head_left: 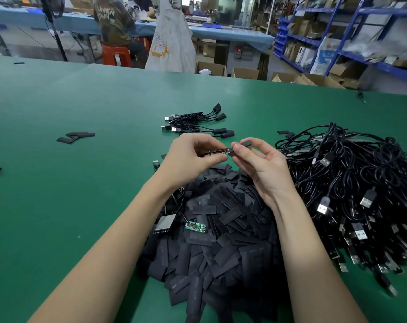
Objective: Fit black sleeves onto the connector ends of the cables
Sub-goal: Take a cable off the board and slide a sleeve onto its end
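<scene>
Above the heap of sleeves (221,241), the left hand (188,159) pinched a cable's connector end (223,151) while the right hand (258,166) pinched a black sleeve (241,145) at its tip.

Green table (81,183) carrying: big heap of loose black sleeves (221,241) at near centre, tangled mass of unsleeved cables (351,183) just right of it, small bundle of sleeved cables (195,123) farther back, stray sleeves (75,137) off left.
</scene>
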`<state>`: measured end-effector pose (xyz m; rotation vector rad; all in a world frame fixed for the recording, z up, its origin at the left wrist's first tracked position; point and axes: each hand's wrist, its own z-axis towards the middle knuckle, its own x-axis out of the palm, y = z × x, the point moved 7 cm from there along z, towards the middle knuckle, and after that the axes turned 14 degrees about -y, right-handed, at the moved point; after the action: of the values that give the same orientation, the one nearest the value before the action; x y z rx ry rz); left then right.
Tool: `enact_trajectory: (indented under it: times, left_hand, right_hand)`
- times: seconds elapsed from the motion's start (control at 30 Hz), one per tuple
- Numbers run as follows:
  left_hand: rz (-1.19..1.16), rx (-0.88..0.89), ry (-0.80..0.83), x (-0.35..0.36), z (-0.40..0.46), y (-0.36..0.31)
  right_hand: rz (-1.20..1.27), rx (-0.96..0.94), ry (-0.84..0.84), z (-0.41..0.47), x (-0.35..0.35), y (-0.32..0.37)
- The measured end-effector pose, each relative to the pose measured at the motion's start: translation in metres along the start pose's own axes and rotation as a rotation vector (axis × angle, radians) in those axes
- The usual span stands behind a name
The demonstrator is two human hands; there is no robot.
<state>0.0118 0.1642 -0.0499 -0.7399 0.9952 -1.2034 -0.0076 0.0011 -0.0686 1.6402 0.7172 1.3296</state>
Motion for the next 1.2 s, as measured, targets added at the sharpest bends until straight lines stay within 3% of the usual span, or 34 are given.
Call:
enact_trajectory:
  times: [0.77,1.2]
  left_hand:
    - [-0.072,0.053,-0.037,-0.0024,0.0015,-0.0060]
    - [-0.175,-0.058,-0.014,0.0005,-0.0009,-0.0072]
  right_hand:
    - [0.066,0.044,0.012,-0.0020,0.0048,-0.0036]
    - [0.072,0.040,0.050,-0.0022,0.0025,0.0012]
